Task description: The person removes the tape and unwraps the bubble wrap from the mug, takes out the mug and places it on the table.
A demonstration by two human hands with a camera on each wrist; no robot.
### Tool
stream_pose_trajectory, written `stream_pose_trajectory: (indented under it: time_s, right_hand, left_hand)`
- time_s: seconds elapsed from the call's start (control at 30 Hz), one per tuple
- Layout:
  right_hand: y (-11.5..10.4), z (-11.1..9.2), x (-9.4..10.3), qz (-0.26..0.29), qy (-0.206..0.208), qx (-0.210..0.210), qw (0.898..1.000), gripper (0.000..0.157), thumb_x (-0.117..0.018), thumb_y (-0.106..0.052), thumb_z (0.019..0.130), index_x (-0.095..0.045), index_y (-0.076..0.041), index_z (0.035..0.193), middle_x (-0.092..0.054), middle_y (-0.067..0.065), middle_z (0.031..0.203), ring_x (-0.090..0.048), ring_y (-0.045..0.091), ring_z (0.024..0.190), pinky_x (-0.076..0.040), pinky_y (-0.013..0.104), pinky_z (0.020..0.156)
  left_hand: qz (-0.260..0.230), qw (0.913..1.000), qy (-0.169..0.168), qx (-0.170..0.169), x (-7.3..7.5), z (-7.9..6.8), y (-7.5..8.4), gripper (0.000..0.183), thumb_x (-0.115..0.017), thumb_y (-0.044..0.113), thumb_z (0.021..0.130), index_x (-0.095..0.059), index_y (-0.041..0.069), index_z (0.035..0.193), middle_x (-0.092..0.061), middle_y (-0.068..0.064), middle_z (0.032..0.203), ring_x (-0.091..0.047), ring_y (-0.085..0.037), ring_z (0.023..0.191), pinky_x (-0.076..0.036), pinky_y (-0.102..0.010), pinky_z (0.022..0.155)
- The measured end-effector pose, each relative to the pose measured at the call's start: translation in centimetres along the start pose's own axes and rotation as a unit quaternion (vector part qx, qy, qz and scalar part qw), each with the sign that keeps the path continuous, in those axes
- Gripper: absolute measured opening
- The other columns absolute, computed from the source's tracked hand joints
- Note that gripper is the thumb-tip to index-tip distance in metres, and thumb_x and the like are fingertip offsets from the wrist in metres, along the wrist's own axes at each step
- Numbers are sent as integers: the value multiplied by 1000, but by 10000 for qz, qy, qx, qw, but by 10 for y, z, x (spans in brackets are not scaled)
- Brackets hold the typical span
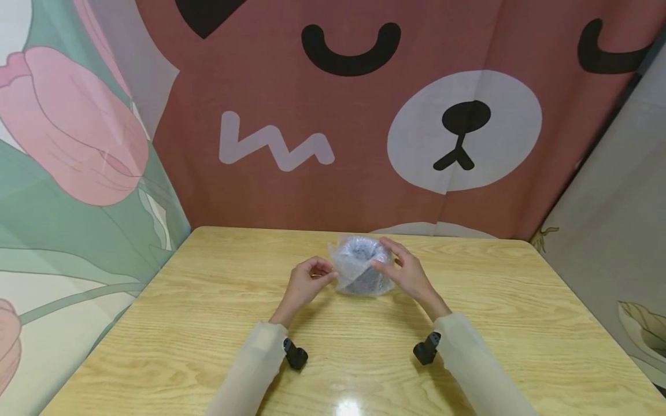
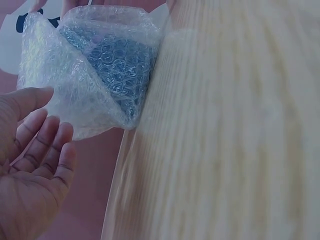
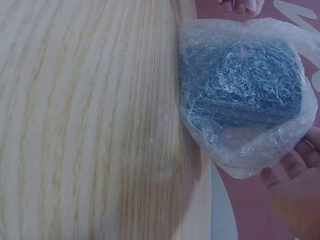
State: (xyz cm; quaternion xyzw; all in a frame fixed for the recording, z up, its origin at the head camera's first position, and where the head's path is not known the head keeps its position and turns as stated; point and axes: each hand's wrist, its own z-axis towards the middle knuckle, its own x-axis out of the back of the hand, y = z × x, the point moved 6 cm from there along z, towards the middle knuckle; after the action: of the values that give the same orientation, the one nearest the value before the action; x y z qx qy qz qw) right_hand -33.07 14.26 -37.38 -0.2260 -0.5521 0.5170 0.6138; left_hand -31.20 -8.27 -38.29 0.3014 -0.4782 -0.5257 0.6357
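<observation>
A dark bluish object in clear bubble wrap (image 1: 364, 280) stands near the back of the wooden table. The wrap is puckered around a hollow at the top, and in the left wrist view a folded flap (image 2: 65, 82) crosses its side diagonally. My right hand (image 1: 408, 274) holds the wrapped bundle at its upper right, thumb toward the front and fingers around the far side. At the bundle's left edge, my left hand (image 1: 309, 283) has its thumb and fingertips right by the wrap. Its fingers are loosely bent with a gap below the thumb.
The wooden table (image 1: 208, 323) ends just behind the bundle at a curtain (image 1: 260, 196) with a bear's face. Floral cloth (image 1: 78, 231) hangs to the left. Small black cameras (image 1: 295, 353) sit at both wrists, below pale sleeves.
</observation>
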Motion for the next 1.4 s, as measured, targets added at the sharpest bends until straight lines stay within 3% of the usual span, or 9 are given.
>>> stream_pose_trajectory:
  time_s: [0.1, 0.2, 0.33, 0.73, 1.4]
  right_hand:
    - [0, 0, -1, -44, 19, -36, 10000, 65, -64, -23, 95, -35, -4, 150, -30, 16, 154, -26, 34, 140, -26, 57, 109]
    - [12, 3, -2, -106, 103, -31, 9999, 65, -65, -30, 95, -36, -10, 150, -32, 12, 154, -27, 32, 140, -27, 56, 109]
    - [18, 5, -2, -211, 229, 13, 9995, 66, -66, -36, 93, -39, -15, 149, -35, 7, 152, -30, 29, 139, -29, 55, 108]
    - [19, 6, -3, -510, 333, 124, 9981, 71, -69, -37, 91, -39, -8, 148, -37, 9, 151, -31, 31, 138, -32, 57, 106]
    - [19, 7, -2, -527, 414, 235, 9975, 70, -72, -34, 89, -42, -7, 146, -40, 10, 149, -34, 30, 137, -35, 56, 104]
  left_hand:
    - [7, 10000, -12, 21, -3, 5, -16, 12, -74, 0, 84, -65, -5, 89, -66, -12, 84, -63, -29, 80, -52, -27, 69]
    - [-3, 10000, -40, 3, -7, 10, -32, 12, -76, 3, 83, -67, -2, 89, -67, -10, 84, -63, -27, 80, -52, -27, 68]
    - [8, 9999, -157, -38, -10, 8, -29, 11, -76, 8, 84, -68, 3, 89, -67, -7, 86, -63, -23, 80, -53, -27, 69]
    - [133, 9982, -575, -110, -19, 5, -23, 8, -75, 8, 85, -68, 6, 87, -66, 0, 81, -61, -15, 74, -53, -27, 65]
    - [149, 9970, -756, -63, -43, 0, -14, 5, -74, 7, 86, -72, 2, 87, -69, -2, 81, -63, -11, 71, -54, -25, 63]
